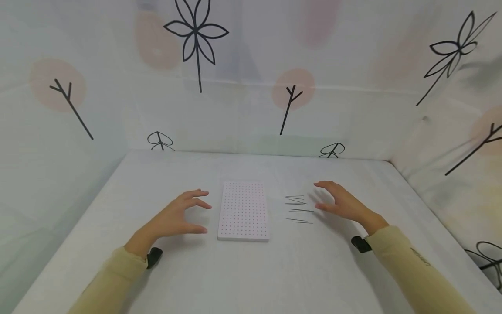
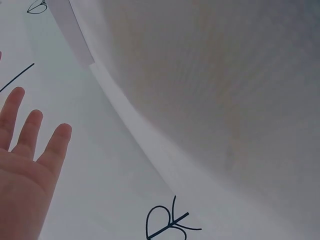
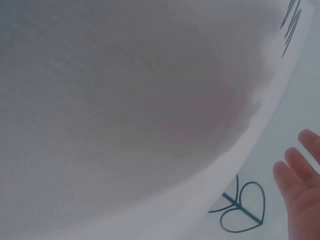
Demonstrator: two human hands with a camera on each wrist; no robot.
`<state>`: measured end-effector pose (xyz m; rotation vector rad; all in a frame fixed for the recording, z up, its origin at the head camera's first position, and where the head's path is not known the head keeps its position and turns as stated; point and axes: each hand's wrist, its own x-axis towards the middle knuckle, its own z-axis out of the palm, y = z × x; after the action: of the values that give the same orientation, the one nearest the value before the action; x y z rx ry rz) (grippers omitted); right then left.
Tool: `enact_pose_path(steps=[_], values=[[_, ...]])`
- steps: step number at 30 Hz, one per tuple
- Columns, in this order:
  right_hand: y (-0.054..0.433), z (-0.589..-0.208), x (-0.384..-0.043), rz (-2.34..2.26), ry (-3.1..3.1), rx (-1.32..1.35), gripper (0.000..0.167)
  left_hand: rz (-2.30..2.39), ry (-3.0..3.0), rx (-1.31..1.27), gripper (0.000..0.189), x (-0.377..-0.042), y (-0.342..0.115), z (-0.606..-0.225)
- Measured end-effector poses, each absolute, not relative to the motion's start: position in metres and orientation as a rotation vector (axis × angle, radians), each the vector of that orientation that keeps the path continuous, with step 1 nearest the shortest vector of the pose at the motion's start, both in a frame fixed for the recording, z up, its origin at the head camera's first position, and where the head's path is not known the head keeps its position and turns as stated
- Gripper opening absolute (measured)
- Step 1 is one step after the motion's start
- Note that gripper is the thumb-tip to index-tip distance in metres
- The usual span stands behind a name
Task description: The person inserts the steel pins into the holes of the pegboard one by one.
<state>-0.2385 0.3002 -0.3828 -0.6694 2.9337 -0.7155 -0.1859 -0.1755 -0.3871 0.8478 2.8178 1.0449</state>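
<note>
A white rectangular board (image 1: 243, 211) dotted with rows of small holes lies flat on the table. To its right, several thin dark needle-like sticks (image 1: 299, 211) lie roughly crosswise; their exact kind is too fine to tell. My left hand (image 1: 176, 216) hovers left of the board, fingers and thumb loosely spread, holding nothing. On the other side, my right hand (image 1: 347, 205) is just right of the sticks, relaxed, with nothing in its grasp. The wrist views show the left fingers (image 2: 32, 132) and right fingers (image 3: 297, 167) extended and apart from any object.
A white cloth-covered table (image 1: 243, 274) carries the board and sticks. Behind and beside it hangs a pale curtain (image 1: 243, 117) printed with flowers and twigs. Each wrist wears a small black device, one at the left cuff (image 1: 154, 257), another at the right cuff (image 1: 361, 244).
</note>
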Motion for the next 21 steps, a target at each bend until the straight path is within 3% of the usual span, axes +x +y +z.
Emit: enact_pose_path(steps=[21], values=[[0.279, -0.388, -0.26, -0.676, 2.904, -0.803, 0.054, 0.906, 2.68, 1.01, 0.037, -0.193, -0.152, -0.39]])
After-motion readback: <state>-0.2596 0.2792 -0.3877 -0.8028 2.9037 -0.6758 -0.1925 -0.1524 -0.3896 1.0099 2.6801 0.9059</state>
